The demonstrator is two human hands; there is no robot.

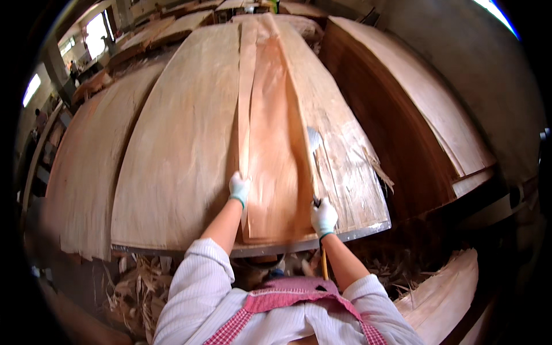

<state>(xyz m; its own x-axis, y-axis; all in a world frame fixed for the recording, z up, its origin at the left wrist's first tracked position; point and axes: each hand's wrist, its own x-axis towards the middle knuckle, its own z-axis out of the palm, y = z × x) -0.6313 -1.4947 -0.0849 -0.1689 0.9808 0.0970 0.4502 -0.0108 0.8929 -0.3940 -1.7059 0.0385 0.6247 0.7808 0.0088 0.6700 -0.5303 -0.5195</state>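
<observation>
A reddish-brown wood veneer sheet [276,138] with raised, curling long edges lies lengthwise over a stack of pale veneer [178,126]. My left hand [238,188], in a white glove with a green cuff, is closed on the left raised edge strip of the reddish sheet. By that sheet's right edge, my right hand [324,217], gloved alike, closes around a small dark tool [316,202] whose kind is mostly hidden. A yellow hose or cord [324,261] runs down from below the right wrist. A pale grey rounded object [313,138] lies farther up the right edge.
Another tall veneer stack [414,103] stands to the right across a dark gap. More pale sheets [98,167] lie at the left. Torn veneer scraps [138,293] pile below the table's front edge [368,231]. A loose splinter [378,169] juts out at the right.
</observation>
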